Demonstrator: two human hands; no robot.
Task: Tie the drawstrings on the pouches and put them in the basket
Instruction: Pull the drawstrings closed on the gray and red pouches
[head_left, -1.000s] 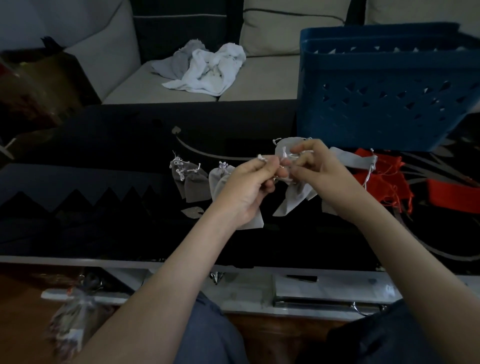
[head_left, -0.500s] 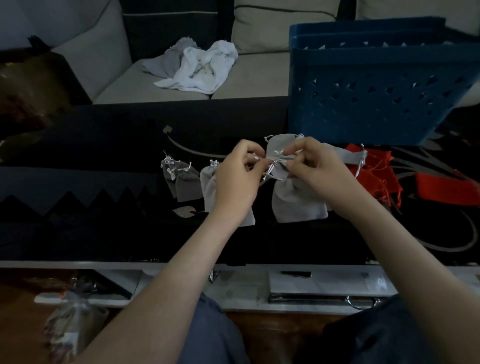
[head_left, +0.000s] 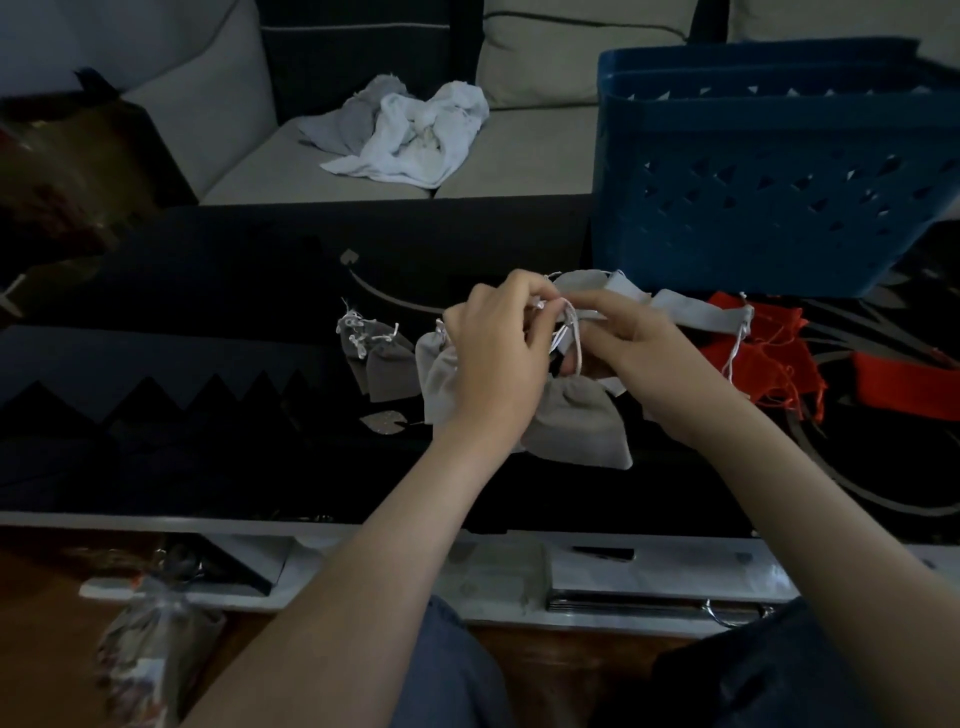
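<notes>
Left hand (head_left: 498, 358), fingers curled, pinches one end of a white drawstring (head_left: 571, 325). Right hand (head_left: 639, 358) pinches the looped cord facing it, almost touching. Beneath them hangs a pale grey pouch (head_left: 576, 421), over the middle of the dark glass table (head_left: 208, 312).

The knot looks half made. To do it well, pull both ends evenly and snug the knot against the gathered neck.

Small grey pouches (head_left: 387, 358) lie just left of the hands. Red pouches (head_left: 769, 353) lie toward the right edge. A blue plastic basket (head_left: 753, 208) stands at the table's far right corner, just beyond the work.
</notes>
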